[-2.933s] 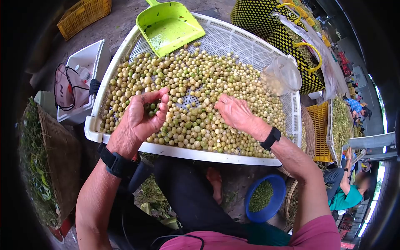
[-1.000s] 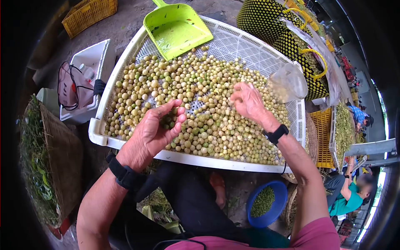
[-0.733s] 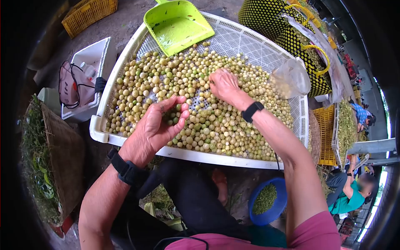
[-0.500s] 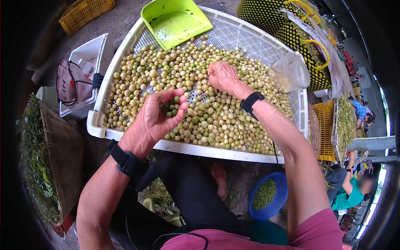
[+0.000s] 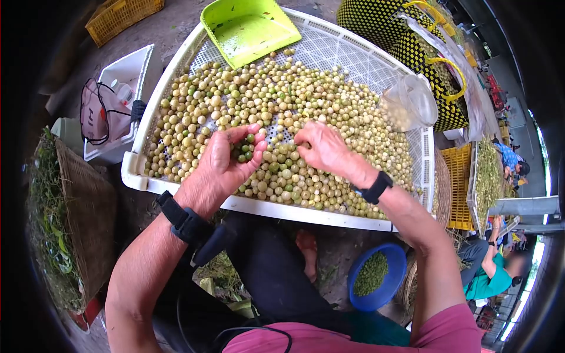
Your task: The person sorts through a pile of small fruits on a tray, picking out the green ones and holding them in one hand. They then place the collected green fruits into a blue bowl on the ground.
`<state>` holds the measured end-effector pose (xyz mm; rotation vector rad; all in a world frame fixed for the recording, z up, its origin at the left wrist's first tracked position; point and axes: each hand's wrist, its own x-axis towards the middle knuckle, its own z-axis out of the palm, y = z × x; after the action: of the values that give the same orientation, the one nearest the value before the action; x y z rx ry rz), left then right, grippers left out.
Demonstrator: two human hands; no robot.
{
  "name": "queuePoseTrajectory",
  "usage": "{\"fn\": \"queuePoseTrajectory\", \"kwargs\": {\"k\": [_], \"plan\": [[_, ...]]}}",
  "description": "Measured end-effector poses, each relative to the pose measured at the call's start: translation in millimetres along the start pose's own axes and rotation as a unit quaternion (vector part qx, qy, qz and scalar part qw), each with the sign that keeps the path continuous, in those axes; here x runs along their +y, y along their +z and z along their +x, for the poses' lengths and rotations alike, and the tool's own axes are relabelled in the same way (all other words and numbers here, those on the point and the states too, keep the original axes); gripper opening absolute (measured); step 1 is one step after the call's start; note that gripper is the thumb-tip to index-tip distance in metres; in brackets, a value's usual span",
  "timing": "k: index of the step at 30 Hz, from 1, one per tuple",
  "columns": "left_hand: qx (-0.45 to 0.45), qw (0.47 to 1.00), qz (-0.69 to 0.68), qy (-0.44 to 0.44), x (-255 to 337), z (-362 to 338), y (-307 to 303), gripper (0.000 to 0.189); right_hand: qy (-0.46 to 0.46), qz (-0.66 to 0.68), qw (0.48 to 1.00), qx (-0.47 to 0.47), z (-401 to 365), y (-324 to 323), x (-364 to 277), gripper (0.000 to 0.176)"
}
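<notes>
Many small round fruits [image 5: 282, 176], mostly pale yellow with some green, lie spread over a white perforated tray [image 5: 282, 213]. My left hand [image 5: 218, 162] is cupped, palm up, over the left middle of the tray. Several green fruits [image 5: 244, 156] sit in its palm and between thumb and fingers. To its right, my right hand [image 5: 326, 150] is palm down just above the fruits, with thumb and fingertips drawn together. Whatever is between those fingertips is hidden.
A green dustpan [image 5: 250, 35] rests on the tray's far edge, and a clear plastic container [image 5: 412, 103] stands at its right. Below is a blue bowl [image 5: 397, 279] of small green fruits. Woven black-and-yellow bags [image 5: 368, 23] stand at right; a white foam box [image 5: 147, 67] is at left.
My right hand has moved down and toward me, from the far middle of the fruits to nearer my left hand. The left hand stays almost still with the green fruits.
</notes>
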<state>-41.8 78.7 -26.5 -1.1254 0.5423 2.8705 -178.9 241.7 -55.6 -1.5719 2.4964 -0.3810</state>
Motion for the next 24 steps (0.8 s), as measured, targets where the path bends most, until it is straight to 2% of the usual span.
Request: {"fn": "queuePoseTrajectory", "kwargs": {"k": [2, 4, 7, 10, 11, 14, 15, 18, 19, 22, 24], "plan": [[0.008, 1.000, 0.001, -0.009, 0, 3, -3, 0.018, -0.039, -0.004, 0.999, 0.037, -1, 3, -3, 0.008], [0.011, 1.000, 0.001, -0.009, -1, 3, -3, 0.018, -0.065, -0.064, 0.994, 0.056, 3, 2, -6, 0.005], [0.018, 1.000, -0.003, -0.006, 0, 3, -2, 0.018, 0.067, -0.035, 0.997, -0.025, 15, -9, -6, 0.002], [0.004, 1.000, -0.003, -0.007, 1, -1, 1, 0.018, 0.099, 0.086, 0.989, 0.071, 36, -11, 21, 0.010], [0.002, 1.000, 0.002, -0.005, 1, -1, 1, 0.018, 0.112, 0.105, 0.986, 0.072, 43, -9, 27, 0.012], [0.024, 1.000, 0.002, -0.003, 1, -1, 4, 0.018, 0.084, -0.033, 0.993, 0.070, 62, 7, 36, 0.012], [0.014, 1.000, 0.003, -0.005, 1, 0, 3, 0.018, 0.085, -0.073, 0.993, 0.042, 71, 8, 34, 0.013], [-0.004, 1.000, -0.001, -0.015, 2, 4, -3, 0.018, 0.031, -0.146, 0.988, 0.038, 78, 9, 34, 0.013], [0.000, 1.000, -0.004, -0.013, 1, 6, -2, 0.018, -0.004, -0.159, 0.983, 0.090, 77, 9, 33, 0.011], [0.002, 1.000, -0.024, -0.008, 0, 11, -3, 0.020, 0.097, 0.063, 0.992, 0.045, 69, -19, 7, 0.011], [0.003, 0.999, -0.038, -0.011, -2, 11, 1, 0.021, 0.017, 0.152, 0.984, 0.093, 53, -31, -18, 0.012]]}}
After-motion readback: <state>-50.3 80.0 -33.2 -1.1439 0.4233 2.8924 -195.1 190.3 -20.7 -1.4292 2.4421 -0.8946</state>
